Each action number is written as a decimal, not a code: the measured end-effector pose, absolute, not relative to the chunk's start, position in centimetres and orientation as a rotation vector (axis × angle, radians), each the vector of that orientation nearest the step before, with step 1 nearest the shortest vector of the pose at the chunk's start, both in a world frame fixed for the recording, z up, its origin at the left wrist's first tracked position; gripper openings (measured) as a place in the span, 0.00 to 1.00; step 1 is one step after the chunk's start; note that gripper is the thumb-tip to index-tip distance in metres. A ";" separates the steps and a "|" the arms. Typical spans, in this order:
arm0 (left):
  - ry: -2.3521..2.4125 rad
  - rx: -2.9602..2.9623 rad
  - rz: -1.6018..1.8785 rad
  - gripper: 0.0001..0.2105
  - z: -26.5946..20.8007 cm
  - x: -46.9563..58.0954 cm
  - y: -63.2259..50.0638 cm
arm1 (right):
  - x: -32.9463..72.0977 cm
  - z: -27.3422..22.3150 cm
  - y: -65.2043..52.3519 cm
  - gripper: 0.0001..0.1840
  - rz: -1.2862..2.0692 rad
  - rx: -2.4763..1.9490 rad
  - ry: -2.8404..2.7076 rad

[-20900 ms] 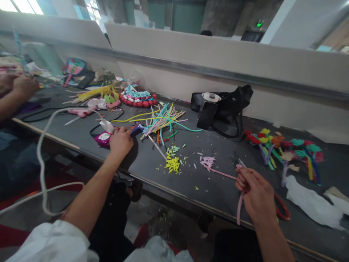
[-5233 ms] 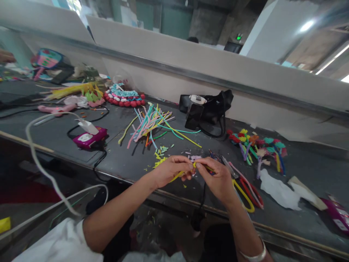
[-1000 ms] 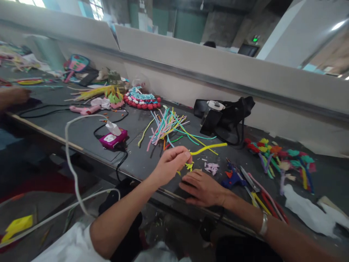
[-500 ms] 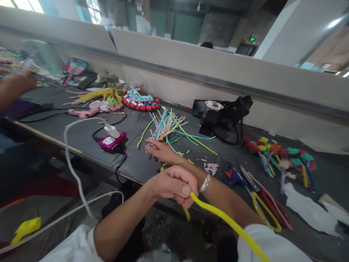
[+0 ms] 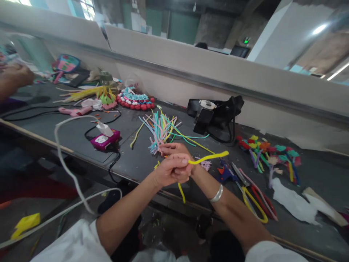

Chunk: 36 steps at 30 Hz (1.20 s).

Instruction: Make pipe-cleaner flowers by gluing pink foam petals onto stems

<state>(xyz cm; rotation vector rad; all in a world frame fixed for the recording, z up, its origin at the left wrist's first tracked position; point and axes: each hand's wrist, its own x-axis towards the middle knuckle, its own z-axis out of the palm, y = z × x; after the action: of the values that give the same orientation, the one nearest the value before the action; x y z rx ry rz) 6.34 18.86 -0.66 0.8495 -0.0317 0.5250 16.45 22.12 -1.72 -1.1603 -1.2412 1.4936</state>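
Clamped between thumb and fingers of the left hand (image 5: 174, 169): a yellow stem (image 5: 209, 157), one end stretched out rightward over the bench (image 5: 131, 162), the other drooping past its near edge, the middle lost inside the grip. Just beyond, partly covered, the right hand (image 5: 177, 148), fingertips at the near end of a heap of coloured stems (image 5: 160, 127); whether closed on any or only touching, impossible to tell. Yellow clippings (image 5: 156, 165) mostly hidden behind the left hand, lilac clippings (image 5: 206, 165) partly behind the right forearm. Toward the near edge, right of that forearm, red and yellow handles (image 5: 255, 203) overlapping, hard to separate. Cut off at the bench's far left corner: a co-worker's hand (image 5: 16, 76), blurred. Dark, scrap-strewn surface, pale strip along the near edge. Along the far edge, a pale partition (image 5: 169, 51); above it, grey concrete and a green sign (image 5: 247, 40), too small to read.
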 end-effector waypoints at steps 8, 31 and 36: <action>0.005 0.831 0.596 0.11 -1.1 5.5 19.7 | 13.0 -3.4 28.2 0.19 1.537 -1.109 -1.055; 0.250 0.863 0.800 0.08 0.2 7.9 19.9 | 26.9 0.9 6.7 0.27 1.178 -1.141 -0.917; 0.296 0.883 0.830 0.07 -0.4 8.9 21.0 | 28.0 -1.1 5.0 0.24 1.219 -1.157 -0.912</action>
<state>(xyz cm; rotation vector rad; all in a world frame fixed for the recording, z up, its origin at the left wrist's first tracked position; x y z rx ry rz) 8.94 20.99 -0.37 0.8834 0.2956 0.8303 28.05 4.96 -1.06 -1.1570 -0.9116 1.2193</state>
